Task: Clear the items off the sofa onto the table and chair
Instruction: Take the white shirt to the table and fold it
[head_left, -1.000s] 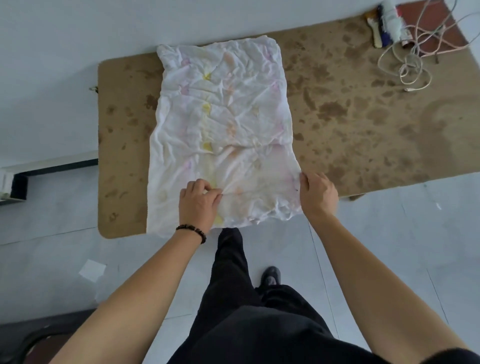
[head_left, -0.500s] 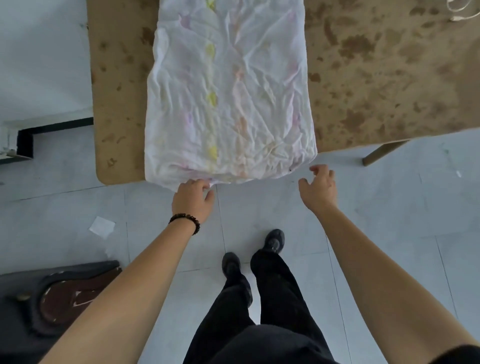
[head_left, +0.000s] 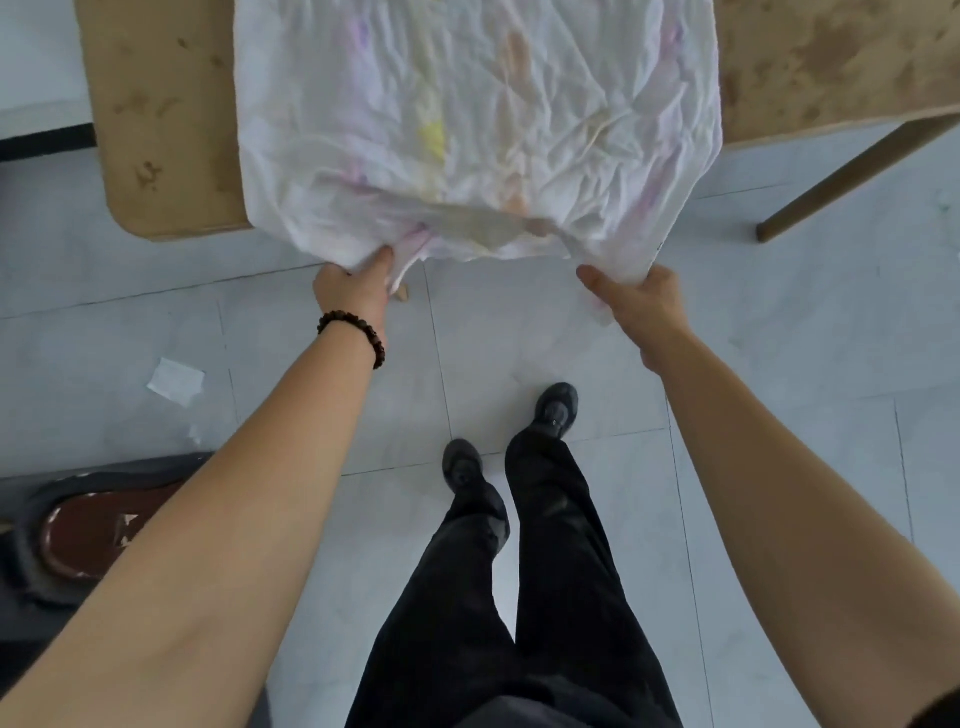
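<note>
A white crumpled cloth with faint pink, yellow and orange marks lies spread on the stained brown table, its near edge hanging past the table's front. My left hand grips the cloth's near left corner, thumb on top. My right hand grips the near right corner from below. Both corners are lifted off the table edge. The sofa is out of view.
A table leg slants down at the right. A dark round seat with a red-brown centre stands at the lower left. A scrap of white paper lies on the grey tiled floor. My legs and black shoes are below.
I have stepped back and looked down, so the table sits higher in view. My right hand, open half a second ago, now holds the cloth's right corner. Both hands have raised the near edge.
</note>
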